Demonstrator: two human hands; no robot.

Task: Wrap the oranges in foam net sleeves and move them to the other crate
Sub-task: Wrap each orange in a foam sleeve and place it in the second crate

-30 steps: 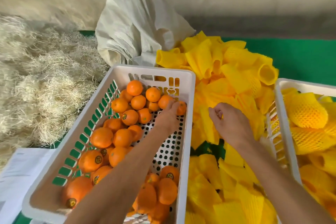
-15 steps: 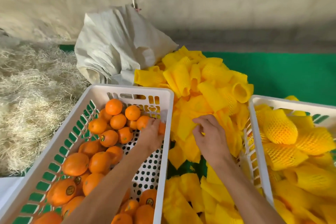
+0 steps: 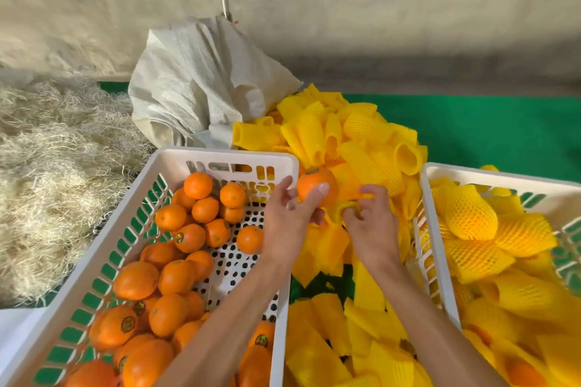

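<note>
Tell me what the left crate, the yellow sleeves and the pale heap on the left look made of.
Left crate: seemingly moulded plastic, smooth white, slotted walls.
Yellow sleeves: apparently soft foam netting, matte, mesh-textured tubes.
Pale heap: thin tangled strands, perhaps wood wool or straw; unclear which.

left hand (image 3: 290,223) lifted orange (image 3: 316,187) from crate | right hand (image 3: 372,223) picked up sleeve (image 3: 344,209)

Orange oranges (image 3: 176,276), yellow netted sleeves (image 3: 361,141)

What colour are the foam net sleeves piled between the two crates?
Yellow; the foam net sleeves show best in the head view.
</note>
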